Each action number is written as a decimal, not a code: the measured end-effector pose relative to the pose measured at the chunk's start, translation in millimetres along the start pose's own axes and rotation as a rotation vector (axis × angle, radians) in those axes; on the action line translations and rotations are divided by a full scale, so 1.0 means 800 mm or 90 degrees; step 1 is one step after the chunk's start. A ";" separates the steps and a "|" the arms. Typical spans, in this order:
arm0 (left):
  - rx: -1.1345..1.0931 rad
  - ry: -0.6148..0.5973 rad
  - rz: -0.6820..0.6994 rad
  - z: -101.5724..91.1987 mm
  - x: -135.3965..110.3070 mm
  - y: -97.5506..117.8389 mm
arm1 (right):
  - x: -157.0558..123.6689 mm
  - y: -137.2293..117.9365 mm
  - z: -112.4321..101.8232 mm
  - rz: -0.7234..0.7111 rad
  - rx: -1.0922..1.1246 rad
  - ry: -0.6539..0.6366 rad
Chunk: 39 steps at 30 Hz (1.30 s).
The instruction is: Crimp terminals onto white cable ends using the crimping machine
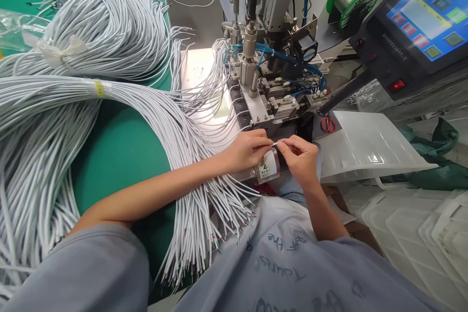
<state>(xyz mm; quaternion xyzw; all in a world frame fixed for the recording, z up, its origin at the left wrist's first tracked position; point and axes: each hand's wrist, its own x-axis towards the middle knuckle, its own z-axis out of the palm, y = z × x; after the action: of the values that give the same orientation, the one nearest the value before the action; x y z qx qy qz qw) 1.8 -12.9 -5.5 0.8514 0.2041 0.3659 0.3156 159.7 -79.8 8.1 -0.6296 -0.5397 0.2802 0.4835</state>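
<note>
My left hand [250, 148] pinches a white cable [275, 144] close to its end. Fingertips of my right hand [299, 155] are closed at the tip of that same cable, so the two hands nearly meet. Both are just in front of a bench machine [252, 92] with metal cylinders and blue air tubes. A row of white cables runs into the machine's left side. Under my left forearm lies a large bundle of white cables [197, 195], their stripped ends showing small coloured wires.
Another tied cable heap [109, 24] lies on the green mat [120, 151]. A solder wire spool [351, 0] and a lit touch screen [435, 14] stand at the right. Red-handled scissors [328, 125] lie beside a translucent plastic tray [376, 141].
</note>
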 end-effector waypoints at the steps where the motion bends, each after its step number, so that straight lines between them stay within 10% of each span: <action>1: 0.002 0.003 0.002 0.000 0.000 0.000 | 0.002 -0.001 -0.003 0.008 0.003 -0.030; 5: -0.014 -0.009 -0.026 0.000 -0.001 0.001 | 0.009 0.000 -0.009 0.037 0.067 -0.116; 10: -0.034 0.016 -0.042 0.003 -0.003 0.003 | -0.003 0.008 0.013 0.005 0.109 0.015; 15: 0.244 0.064 0.118 0.003 -0.005 0.001 | -0.014 0.007 0.027 -0.142 -0.085 0.135; 21: 0.505 0.050 0.294 -0.005 -0.004 -0.001 | 0.001 0.002 0.013 -0.110 -0.099 0.026; 26: 0.364 0.055 0.140 -0.002 -0.004 0.001 | 0.017 0.005 0.002 -0.053 0.004 -0.099; 30: 0.105 0.057 -0.035 0.004 -0.005 -0.001 | 0.017 0.008 0.009 -0.094 0.021 -0.029; 39: -0.089 0.019 -0.067 0.003 -0.001 -0.001 | 0.008 0.021 0.024 -0.038 0.223 0.022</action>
<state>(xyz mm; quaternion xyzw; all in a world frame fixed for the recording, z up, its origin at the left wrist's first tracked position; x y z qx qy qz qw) 3.2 -13.8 -8.1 0.8098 0.2275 0.3747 0.3900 151.2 -67.2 -13.0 -0.5242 -0.4925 0.3445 0.6034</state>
